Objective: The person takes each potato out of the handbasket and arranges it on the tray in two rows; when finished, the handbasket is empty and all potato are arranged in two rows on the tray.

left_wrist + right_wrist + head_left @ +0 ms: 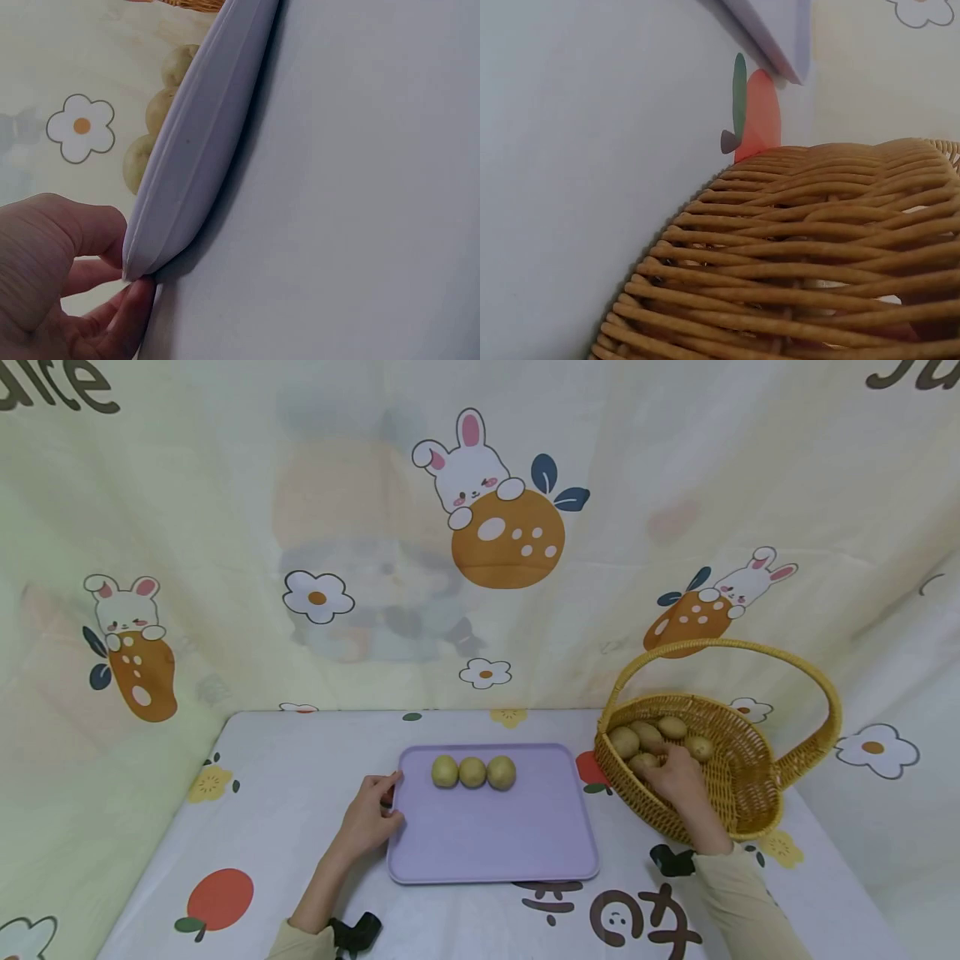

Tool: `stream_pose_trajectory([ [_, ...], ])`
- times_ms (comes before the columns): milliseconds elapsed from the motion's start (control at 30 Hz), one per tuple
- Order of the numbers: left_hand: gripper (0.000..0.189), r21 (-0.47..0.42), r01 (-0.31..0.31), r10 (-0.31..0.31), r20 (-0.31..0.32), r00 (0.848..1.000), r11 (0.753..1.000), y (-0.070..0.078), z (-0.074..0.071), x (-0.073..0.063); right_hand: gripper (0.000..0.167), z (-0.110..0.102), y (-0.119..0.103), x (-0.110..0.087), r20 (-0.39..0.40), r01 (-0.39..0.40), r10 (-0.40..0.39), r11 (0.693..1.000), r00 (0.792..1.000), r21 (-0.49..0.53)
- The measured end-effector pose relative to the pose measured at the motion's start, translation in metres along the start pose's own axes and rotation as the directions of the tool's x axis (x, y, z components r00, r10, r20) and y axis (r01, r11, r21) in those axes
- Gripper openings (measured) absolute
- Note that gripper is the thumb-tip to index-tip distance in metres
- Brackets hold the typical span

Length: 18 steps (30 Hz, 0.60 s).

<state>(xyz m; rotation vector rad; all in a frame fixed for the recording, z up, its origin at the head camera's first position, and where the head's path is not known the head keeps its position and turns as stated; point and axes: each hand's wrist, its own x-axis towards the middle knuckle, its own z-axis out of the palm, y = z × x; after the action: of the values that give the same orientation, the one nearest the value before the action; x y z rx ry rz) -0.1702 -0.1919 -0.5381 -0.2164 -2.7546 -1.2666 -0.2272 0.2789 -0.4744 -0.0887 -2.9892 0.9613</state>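
Left side: my left hand [367, 814] points forward and inward. The thumb [393, 817] lies on the near side of the hand, apart from the index finger [387, 778] on the far side; the digits are bent in a pinching pose. My left forearm [322, 885] slants back and outward from the hand, bare down to a pale left sleeve [303, 943].

Right side: my right hand [681, 779] reaches forward and inward, back uppermost, digits bent downward, fingertips partly hidden. My right forearm [711, 831] trails behind the hand, covered by a pale right sleeve [742, 902] beyond the wrist. Hands well apart.
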Motion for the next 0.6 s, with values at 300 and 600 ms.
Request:
stream_pose_trajectory([
  [300,0.064,0.001,0.012,-0.012,0.005,1.000,1.000,-0.0007,-0.0001,0.0012,0.048,0.0009,0.0066,0.0008,-0.016,0.018,-0.017,0.994,1.000,0.104],
  [600,0.064,-0.002,0.021,-0.021,0.005,1.000,1.000,-0.0028,0.0007,0.0022,0.051,-0.0057,0.0047,-0.0035,0.028,-0.068,0.064,0.977,0.998,0.203],
])
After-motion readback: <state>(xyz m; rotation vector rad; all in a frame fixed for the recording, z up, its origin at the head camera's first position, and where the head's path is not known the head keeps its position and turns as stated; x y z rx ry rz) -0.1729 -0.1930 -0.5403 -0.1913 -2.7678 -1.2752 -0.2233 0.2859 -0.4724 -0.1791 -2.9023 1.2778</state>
